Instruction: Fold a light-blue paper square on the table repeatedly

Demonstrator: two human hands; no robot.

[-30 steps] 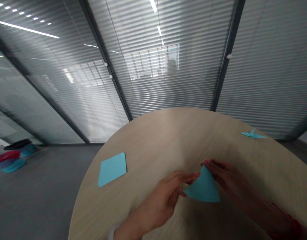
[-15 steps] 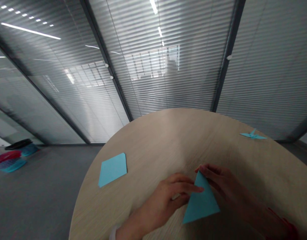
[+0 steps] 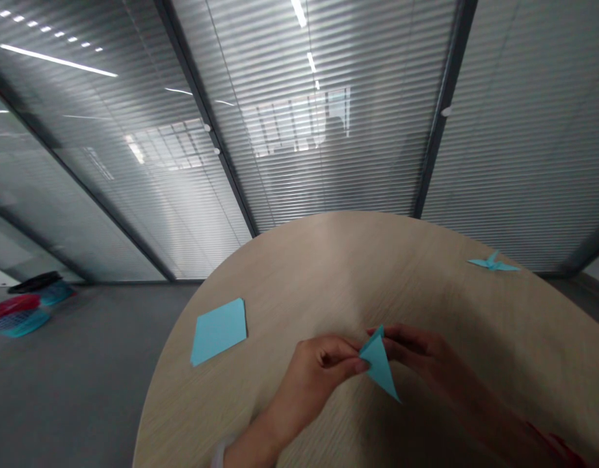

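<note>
A light blue paper, folded into a triangle (image 3: 378, 365), is held just above the round wooden table (image 3: 328, 273). My left hand (image 3: 319, 370) pinches its upper left corner with curled fingers. My right hand (image 3: 421, 354) holds the same piece from behind and from the right, with fingers closed on the upper tip. The triangle looks narrow here and points down to the right.
A flat light blue paper square (image 3: 218, 330) lies on the table at the left. A small folded blue paper crane (image 3: 492, 262) sits near the far right edge. Glass walls with blinds stand behind. Coloured baskets (image 3: 21, 309) rest on the grey floor at far left.
The folded triangle went from lying flat under both hands to being lifted and turned edge-on, so it now looks narrower. Both hands moved slightly left and closed on its top.
</note>
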